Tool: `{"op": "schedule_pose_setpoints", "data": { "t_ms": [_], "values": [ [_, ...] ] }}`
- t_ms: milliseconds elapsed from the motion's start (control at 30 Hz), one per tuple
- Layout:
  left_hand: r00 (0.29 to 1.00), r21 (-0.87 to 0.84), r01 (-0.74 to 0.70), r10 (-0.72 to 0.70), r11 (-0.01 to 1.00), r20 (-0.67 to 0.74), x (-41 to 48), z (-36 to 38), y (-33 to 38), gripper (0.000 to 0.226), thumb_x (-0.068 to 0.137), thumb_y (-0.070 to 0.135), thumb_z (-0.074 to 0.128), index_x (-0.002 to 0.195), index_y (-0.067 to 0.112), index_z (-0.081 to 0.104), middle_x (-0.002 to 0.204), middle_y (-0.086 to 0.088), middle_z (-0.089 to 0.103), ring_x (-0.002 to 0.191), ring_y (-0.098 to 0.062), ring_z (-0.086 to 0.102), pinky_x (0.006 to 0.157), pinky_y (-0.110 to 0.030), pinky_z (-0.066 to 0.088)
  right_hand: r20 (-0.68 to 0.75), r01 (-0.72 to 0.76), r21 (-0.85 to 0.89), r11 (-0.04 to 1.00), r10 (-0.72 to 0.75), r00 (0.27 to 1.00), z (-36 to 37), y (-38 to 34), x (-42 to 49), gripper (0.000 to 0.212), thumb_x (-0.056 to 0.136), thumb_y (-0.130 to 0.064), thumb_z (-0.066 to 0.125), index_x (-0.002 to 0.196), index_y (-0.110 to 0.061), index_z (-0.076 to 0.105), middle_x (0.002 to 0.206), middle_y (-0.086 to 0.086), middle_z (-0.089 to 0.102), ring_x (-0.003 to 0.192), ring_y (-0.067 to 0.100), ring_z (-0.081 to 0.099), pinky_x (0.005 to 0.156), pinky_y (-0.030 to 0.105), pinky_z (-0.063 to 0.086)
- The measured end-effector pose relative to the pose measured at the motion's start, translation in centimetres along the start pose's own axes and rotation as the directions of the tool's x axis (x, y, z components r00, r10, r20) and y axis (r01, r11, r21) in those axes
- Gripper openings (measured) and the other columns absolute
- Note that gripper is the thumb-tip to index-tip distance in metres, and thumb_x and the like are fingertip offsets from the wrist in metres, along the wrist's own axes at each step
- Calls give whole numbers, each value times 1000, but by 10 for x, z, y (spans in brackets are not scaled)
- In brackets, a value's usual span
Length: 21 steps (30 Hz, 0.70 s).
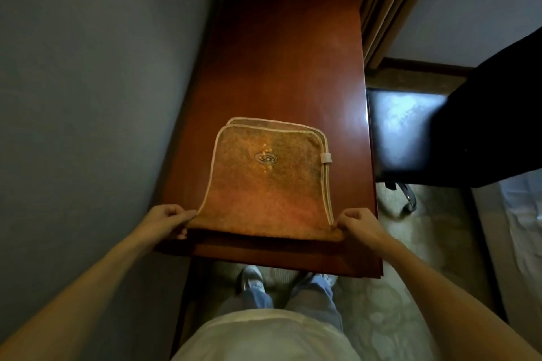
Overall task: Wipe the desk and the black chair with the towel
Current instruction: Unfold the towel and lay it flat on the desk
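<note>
An orange-brown towel (265, 182) with a pale border and a spiral logo lies folded in two layers on the reddish-brown desk (281, 67), near its front edge. My left hand (168, 220) pinches the towel's near left corner. My right hand (356, 224) pinches the near right corner. Both hold the folded edge just above the desk's front edge. The black chair (410, 138), with a shiny seat, stands against the desk's right side.
A grey wall (88, 97) runs close along the desk's left side. Brown curtains (390, 3) hang at the back right. A white bed edge (516, 228) lies at the right. Patterned carpet (390, 302) and my feet show below the desk.
</note>
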<state>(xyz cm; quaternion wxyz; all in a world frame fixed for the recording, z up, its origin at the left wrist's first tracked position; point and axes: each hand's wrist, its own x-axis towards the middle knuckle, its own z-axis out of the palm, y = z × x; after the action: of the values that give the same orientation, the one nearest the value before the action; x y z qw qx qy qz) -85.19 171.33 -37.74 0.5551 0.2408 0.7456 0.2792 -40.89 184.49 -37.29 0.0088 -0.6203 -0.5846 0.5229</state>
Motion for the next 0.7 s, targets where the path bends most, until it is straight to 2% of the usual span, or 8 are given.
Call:
{"op": "schedule_pose_setpoints", "data": {
  "t_ms": [100,167,300,400,467,533,600,700],
  "values": [
    [992,352,-82,42,933,121,3,-5,-1,30,87,29,83,72,9,67,65,-5,64,59,-15,60,54,-25,51,130,-39,-109,993,53,990,1,12,-6,19,98,-16,63,86,-13,77,89,6,76,91,23,72,87,34,54],
    [979,482,-105,6,870,203,4,-6,-6,33,80,35,89,66,16,67,62,1,63,59,-11,58,60,-28,47,203,-45,-163,986,78,976,7,18,-7,13,98,-17,65,92,-14,76,96,4,76,95,18,72,92,31,55],
    [979,523,-86,-25,848,202,4,4,-28,31,74,32,93,61,16,69,61,6,64,61,-6,58,65,-26,45,229,-83,-194,977,127,965,23,34,-9,10,93,-21,70,99,-19,78,108,-2,75,103,11,68,97,31,52],
    [988,519,-31,-51,854,143,3,8,-45,30,75,28,92,65,12,69,66,4,67,70,-12,62,68,-27,46,227,-163,-145,976,193,954,27,44,-11,15,94,-21,70,99,-11,79,108,6,75,102,18,69,91,30,54],
    [988,526,18,-97,851,123,3,6,-49,28,79,24,90,72,7,69,67,12,69,74,-8,64,69,-22,46,248,-219,-163,962,255,935,22,47,-15,19,93,-20,70,94,-2,78,99,9,75,91,18,69,81,26,54],
    [990,554,45,-111,831,86,8,4,-42,30,81,30,88,80,5,71,73,13,71,77,-5,64,67,-22,45,200,-236,-182,954,271,941,14,47,-15,18,95,-19,68,87,-3,73,88,7,70,80,16,64,74,25,50],
    [999,581,44,-44,813,-13,22,1,-27,34,84,44,83,80,12,71,78,2,71,81,-17,66,67,-30,46,63,-225,-182,957,239,969,3,39,-4,17,99,-21,63,95,-6,70,91,6,69,80,19,65,73,28,51],
    [987,542,0,88,840,-136,49,7,16,32,94,47,71,81,17,68,82,-1,69,87,-26,68,70,-35,45,-120,-164,-161,973,145,982,-8,4,27,10,102,-21,59,100,-12,63,96,9,69,84,22,68,79,36,57]
  ]
}}
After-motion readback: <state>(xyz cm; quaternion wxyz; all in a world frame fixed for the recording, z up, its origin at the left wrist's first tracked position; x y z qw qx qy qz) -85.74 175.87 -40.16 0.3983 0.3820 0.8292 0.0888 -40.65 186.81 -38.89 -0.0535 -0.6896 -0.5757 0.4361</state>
